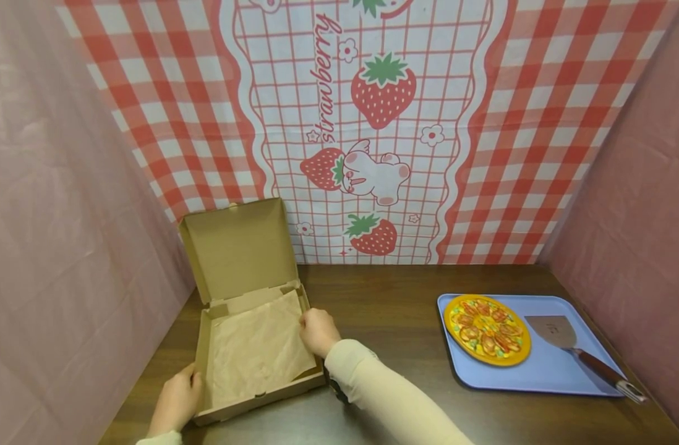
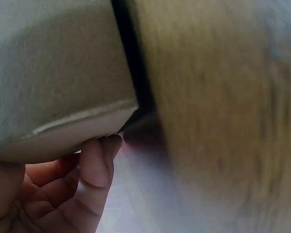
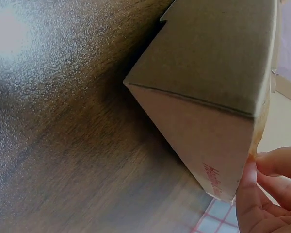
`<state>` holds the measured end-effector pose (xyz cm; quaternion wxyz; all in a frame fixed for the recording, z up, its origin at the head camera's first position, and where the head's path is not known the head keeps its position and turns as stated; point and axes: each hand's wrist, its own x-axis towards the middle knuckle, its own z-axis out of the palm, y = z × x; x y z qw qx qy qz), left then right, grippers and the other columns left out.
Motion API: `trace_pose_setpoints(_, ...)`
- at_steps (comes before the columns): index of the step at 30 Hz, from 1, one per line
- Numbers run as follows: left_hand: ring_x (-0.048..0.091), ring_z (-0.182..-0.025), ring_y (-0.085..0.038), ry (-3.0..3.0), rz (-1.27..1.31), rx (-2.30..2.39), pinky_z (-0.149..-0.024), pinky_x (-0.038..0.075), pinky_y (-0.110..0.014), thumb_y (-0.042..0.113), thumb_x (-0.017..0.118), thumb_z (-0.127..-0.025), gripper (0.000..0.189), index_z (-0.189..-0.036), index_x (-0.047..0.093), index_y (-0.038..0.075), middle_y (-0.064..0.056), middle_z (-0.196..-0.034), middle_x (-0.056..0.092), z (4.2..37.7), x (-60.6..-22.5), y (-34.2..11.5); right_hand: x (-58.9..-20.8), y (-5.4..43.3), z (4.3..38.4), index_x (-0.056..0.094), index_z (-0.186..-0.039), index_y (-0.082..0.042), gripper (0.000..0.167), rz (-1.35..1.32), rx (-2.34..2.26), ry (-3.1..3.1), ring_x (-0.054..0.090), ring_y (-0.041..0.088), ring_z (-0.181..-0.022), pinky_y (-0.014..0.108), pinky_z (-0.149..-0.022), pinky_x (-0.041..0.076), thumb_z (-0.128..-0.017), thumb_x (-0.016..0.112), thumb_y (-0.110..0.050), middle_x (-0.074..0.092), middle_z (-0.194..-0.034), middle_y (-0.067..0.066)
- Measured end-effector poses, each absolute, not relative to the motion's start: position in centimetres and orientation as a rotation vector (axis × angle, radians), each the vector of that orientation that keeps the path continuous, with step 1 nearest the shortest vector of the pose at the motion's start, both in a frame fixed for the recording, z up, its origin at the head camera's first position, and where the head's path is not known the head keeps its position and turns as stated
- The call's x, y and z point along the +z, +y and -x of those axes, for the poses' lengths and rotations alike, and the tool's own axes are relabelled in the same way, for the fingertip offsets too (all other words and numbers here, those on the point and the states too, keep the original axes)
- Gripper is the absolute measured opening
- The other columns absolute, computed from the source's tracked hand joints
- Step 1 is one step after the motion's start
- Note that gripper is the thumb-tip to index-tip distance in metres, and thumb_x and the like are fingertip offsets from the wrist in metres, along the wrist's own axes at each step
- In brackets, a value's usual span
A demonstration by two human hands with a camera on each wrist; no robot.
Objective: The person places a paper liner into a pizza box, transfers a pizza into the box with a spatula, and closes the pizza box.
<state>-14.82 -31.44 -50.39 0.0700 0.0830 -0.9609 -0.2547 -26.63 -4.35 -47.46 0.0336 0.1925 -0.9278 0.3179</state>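
Note:
A cardboard pizza box (image 1: 245,253) stands at the left of the table with its lid raised against the back cloth. Brown paper (image 1: 256,346) lines its base. My left hand (image 1: 176,398) grips the left side wall near the front corner; in the left wrist view its curled fingers (image 2: 95,165) meet the cardboard edge. Across the box, my right hand (image 1: 320,334) holds the right side wall. The right wrist view shows that thumb and fingers (image 3: 250,204) pinching the wall's top edge, beside red print. The box's inside floor is hidden under the paper.
To the right, a blue tray (image 1: 495,380) carries a toy-like pizza (image 1: 486,330) and a spatula (image 1: 553,330), whose brown handle extends past the tray's corner. Pink cloth (image 1: 623,216) hangs at both sides, and a strawberry-print cloth (image 1: 451,235) covers the back.

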Motion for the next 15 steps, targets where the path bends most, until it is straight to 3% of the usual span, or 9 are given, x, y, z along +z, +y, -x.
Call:
trace_pose_setpoints(3,0.061,-0.102,-0.055,-2.883,-0.24,-0.77,-0.088,0.048,-0.064,0.008,0.043,-0.094,0.041,-0.124,0.053,-0.017,-0.039,-0.114,0.061,14.76,-50.41,-31.46,-47.37,-4.51,26.5,0.029,-0.052,-0.018,0.046,-0.577,0.939,-2.886,0.034,0.012,-0.05,0.022,-0.043,0.028,-0.08,0.058,0.006,0.031,-0.052,-0.005)
trace_pose_setpoints(7,0.062,-0.1,-0.055,-2.88,-0.237,-0.769,-0.086,0.049,-0.064,0.008,0.044,-0.094,0.039,-0.124,0.054,-0.017,-0.038,-0.112,0.062,14.76,-50.45,-31.46,-47.34,-4.86,26.31,0.044,-0.052,-0.013,0.037,-0.536,0.846,-2.942,0.053,0.016,-0.055,0.028,-0.046,0.042,-0.082,0.058,0.004,0.053,-0.057,0.002)
trace_pose_setpoints(10,0.063,-0.099,-0.053,-2.887,-0.245,-0.768,-0.086,0.05,-0.063,0.008,0.044,-0.095,0.039,-0.124,0.054,-0.016,-0.038,-0.112,0.063,14.82,-50.39,-31.42,-47.44,-5.16,26.19,0.058,-0.059,-0.009,0.026,-0.527,0.751,-2.967,0.065,0.024,-0.066,0.034,-0.053,0.051,-0.082,0.058,0.003,0.065,-0.069,0.009)
trace_pose_setpoints(15,0.064,-0.099,-0.05,-2.907,-0.254,-0.771,-0.087,0.049,-0.063,0.008,0.045,-0.096,0.04,-0.127,0.052,-0.017,-0.037,-0.114,0.062,14.91,-50.27,-31.36,-47.48,-5.38,25.94,0.068,-0.07,-0.004,0.013,-0.568,0.62,-2.945,0.068,0.03,-0.074,0.039,-0.062,0.057,-0.08,0.061,0.002,0.067,-0.076,0.012)
